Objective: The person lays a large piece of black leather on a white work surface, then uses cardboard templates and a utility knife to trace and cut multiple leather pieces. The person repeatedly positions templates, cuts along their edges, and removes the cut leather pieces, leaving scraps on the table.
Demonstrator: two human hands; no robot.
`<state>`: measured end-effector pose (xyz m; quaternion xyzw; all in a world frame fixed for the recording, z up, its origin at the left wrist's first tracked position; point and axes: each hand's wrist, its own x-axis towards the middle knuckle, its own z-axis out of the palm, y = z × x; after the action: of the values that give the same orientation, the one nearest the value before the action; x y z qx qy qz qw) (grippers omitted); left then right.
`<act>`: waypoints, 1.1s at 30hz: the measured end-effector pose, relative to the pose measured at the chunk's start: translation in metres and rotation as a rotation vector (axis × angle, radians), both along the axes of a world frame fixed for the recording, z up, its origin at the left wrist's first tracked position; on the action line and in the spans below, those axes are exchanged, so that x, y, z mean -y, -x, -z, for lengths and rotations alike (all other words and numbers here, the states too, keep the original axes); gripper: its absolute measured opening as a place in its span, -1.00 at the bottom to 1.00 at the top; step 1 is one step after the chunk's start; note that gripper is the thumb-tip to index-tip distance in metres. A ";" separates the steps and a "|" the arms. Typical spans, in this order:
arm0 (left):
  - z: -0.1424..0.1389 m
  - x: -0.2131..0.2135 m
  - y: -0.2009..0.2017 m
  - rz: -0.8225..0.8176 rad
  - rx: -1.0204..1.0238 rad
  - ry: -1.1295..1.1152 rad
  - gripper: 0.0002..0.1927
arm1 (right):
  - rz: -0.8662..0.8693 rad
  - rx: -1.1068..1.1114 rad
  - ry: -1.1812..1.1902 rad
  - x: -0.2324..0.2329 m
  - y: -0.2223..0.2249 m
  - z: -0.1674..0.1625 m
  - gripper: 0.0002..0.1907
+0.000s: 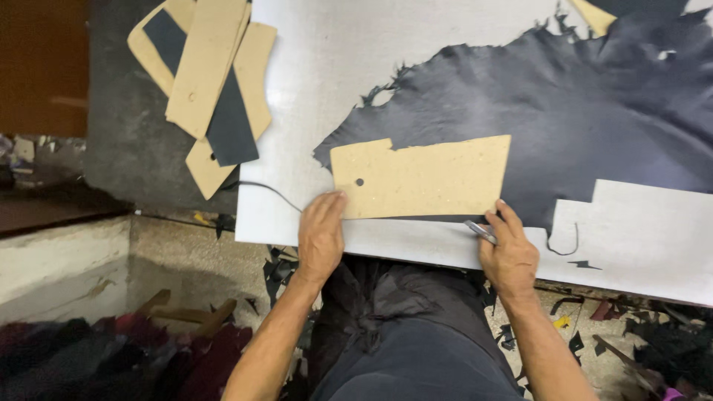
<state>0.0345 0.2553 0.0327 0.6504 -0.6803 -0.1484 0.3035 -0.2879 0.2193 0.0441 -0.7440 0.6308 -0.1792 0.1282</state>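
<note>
From the head camera, the dark navy leather hide (564,111) runs off the far and right edges of the frame, and the small metal-bladed knife (480,231) is mostly buried in the right hand (509,252), which grips it at the near right corner of the tan cardboard pattern (423,177). That pattern (roughly rectangular, notched at its far left corner, with a small punched hole near its left end) lies flat on the hide's near edge over the white cutting board (319,82). The left hand (321,234) lies open, fingertips pressing the pattern's near left corner, with a stack of similar tan templates (212,74) well apart at the far left.

Spare card patterns (215,82) are lying stacked at the upper left; dark scraps (594,327) are littering the floor (186,252)
</note>
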 end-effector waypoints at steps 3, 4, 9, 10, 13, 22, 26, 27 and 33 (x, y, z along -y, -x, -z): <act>-0.004 -0.014 -0.012 -0.110 0.066 0.008 -0.69 | 0.002 -0.004 -0.027 -0.007 0.005 0.003 -0.72; -0.004 -0.015 -0.011 -0.085 0.097 0.040 -0.70 | 0.009 -0.009 -0.045 -0.009 0.007 0.005 -0.73; 0.007 -0.006 0.002 -0.111 0.108 0.075 -0.73 | 0.032 -0.007 0.109 -0.010 0.013 0.022 -0.71; 0.009 -0.005 0.002 -0.124 0.086 0.063 -0.74 | 0.040 -0.005 0.126 -0.010 0.013 0.024 -0.71; 0.009 -0.006 -0.008 -0.088 0.040 0.045 -0.71 | 0.038 0.010 0.112 -0.009 0.012 0.028 -0.75; 0.004 0.000 -0.033 -0.040 -0.137 -0.037 -0.67 | 0.039 0.082 0.032 -0.008 0.005 0.028 -0.75; -0.001 -0.003 -0.034 -0.031 -0.086 -0.015 -0.73 | 0.038 0.096 0.003 -0.011 0.000 0.030 -0.77; -0.002 -0.004 -0.035 -0.032 -0.078 -0.003 -0.73 | 0.025 0.089 0.006 -0.011 -0.001 0.031 -0.77; 0.000 -0.008 -0.036 -0.040 -0.051 0.014 -0.72 | 0.027 0.121 -0.030 -0.012 -0.001 0.034 -0.80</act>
<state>0.0701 0.2628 0.0332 0.6577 -0.6603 -0.1541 0.3282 -0.2868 0.2309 0.0105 -0.7213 0.6343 -0.2162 0.1749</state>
